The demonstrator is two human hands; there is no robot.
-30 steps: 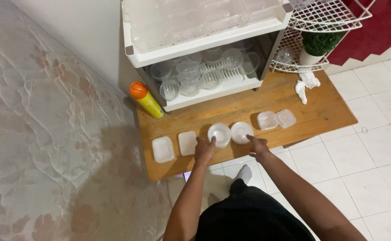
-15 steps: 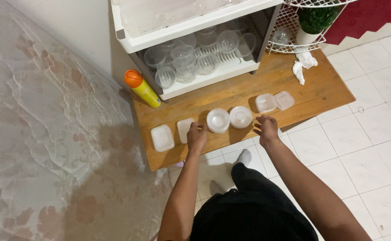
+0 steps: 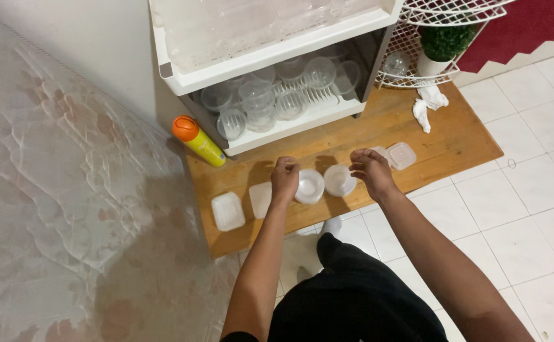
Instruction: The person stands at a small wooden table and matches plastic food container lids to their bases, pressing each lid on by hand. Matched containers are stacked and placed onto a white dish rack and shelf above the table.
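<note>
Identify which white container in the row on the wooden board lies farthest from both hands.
The rectangular container at the row's left end; it sits alone beyond the left hand, while the others lie beside or under the hands.

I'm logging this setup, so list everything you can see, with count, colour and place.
wooden board: one, brown, on the tiled floor
round containers: two, clear white, board front, between the hands
rectangular containers: two, white, board left front
square containers: two, clear, board right, one partly hidden
spray can: one, yellow with orange cap, board left
rack: one, white, holds clear cups
wire shelf: one, white, holds a green plant
cloth: one, white, crumpled
mattress: one, pale floral, left
left hand: grip curled, beside a round container
right hand: above the square containers
</note>
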